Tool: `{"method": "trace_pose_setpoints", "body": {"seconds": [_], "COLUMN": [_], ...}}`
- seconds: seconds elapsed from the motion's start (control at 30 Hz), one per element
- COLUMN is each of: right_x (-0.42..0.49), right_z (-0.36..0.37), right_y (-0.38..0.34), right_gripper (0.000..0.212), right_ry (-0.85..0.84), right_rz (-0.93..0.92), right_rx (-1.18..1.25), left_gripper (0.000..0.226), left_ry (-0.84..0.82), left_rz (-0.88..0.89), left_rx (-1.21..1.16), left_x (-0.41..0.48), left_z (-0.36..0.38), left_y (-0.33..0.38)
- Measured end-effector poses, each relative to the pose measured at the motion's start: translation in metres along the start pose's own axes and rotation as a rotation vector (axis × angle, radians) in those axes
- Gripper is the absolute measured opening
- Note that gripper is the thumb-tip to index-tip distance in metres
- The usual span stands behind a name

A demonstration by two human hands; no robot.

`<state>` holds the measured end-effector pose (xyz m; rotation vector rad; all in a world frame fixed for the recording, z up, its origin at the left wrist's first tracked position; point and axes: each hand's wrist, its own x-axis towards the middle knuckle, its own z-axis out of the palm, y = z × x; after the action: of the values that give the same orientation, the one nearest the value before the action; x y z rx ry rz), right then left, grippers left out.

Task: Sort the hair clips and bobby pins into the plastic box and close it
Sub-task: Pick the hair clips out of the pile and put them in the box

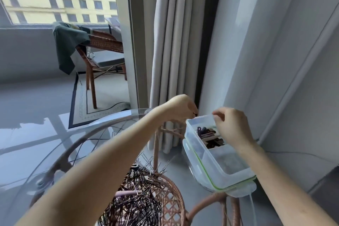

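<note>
A clear plastic box [211, 159] with inner compartments stands on its green-sealed lid [236, 187] at the right edge of a round glass table [77, 134]. Dark hair clips and bobby pins [211, 137] lie in its far compartment. My left hand [180, 108] hovers just beyond the box's far left corner and pinches a dark bobby pin [194, 114] at its fingertips. My right hand [232, 126] is above the far compartment with fingers curled at the box's far rim. A big heap of black bobby pins [135, 198] with a pink clip [126, 193] lies on the glass near me.
Under the glass shows the table's rattan frame [170, 202]. A grey curtain [174, 42] and white wall stand right behind the box. A rattan chair [102, 53] with green cloth sits beyond a glass door at the left.
</note>
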<state>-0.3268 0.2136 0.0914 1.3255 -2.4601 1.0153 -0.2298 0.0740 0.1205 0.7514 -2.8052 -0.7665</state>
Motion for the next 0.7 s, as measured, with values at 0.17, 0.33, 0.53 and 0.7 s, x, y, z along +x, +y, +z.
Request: {"method": "trace_pose_setpoints", "body": {"seconds": [0.17, 0.33, 0.53, 0.7], "right_x": [-0.022, -0.038, -0.04, -0.036], "right_z": [0.028, 0.095, 0.152, 0.158], "right_y": [-0.064, -0.115, -0.152, -0.155], "right_gripper": [0.011, 0.029, 0.051, 0.032], "right_ry": [-0.357, -0.721, -0.784, -0.827], "right_rz": [-0.153, -0.325, -0.144, 0.078], "right_rx": [0.308, 0.16, -0.119, 0.114], "left_gripper": [0.017, 0.012, 0.05, 0.021], "left_ry": [0.053, 0.045, -0.068, -0.065], "left_rz": [-0.214, -0.441, -0.61, -0.615], "left_rx": [-0.003, 0.059, 0.063, 0.006], "left_x": [-0.073, -0.159, -0.21, -0.212], "left_z": [-0.047, -0.043, 0.002, 0.014], "left_y": [-0.072, -0.134, -0.155, -0.148]}}
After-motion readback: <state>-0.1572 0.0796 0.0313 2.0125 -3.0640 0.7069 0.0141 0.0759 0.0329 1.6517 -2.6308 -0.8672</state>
